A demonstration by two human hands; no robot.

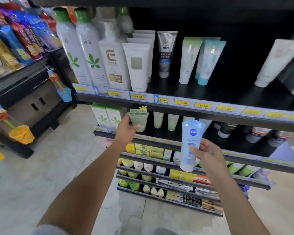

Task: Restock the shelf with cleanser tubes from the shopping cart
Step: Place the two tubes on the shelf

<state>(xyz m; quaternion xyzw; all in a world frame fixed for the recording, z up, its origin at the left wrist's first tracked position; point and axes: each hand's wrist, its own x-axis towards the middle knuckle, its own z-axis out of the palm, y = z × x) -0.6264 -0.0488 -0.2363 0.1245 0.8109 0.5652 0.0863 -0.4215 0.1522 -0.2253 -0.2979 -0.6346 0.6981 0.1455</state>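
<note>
The left hand (126,129) pinches a green tube (139,122) at the second shelf's (244,123) front edge, near its left end; the right hand (206,154) clasps a blue tube (190,146) mid-body, before that shelf; both look light, soft, slick; hold the middle.

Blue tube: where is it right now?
Head view, right of centre: the blue tube is held cap-down in the right hand, in front of the second shelf, not yet placed.
</note>
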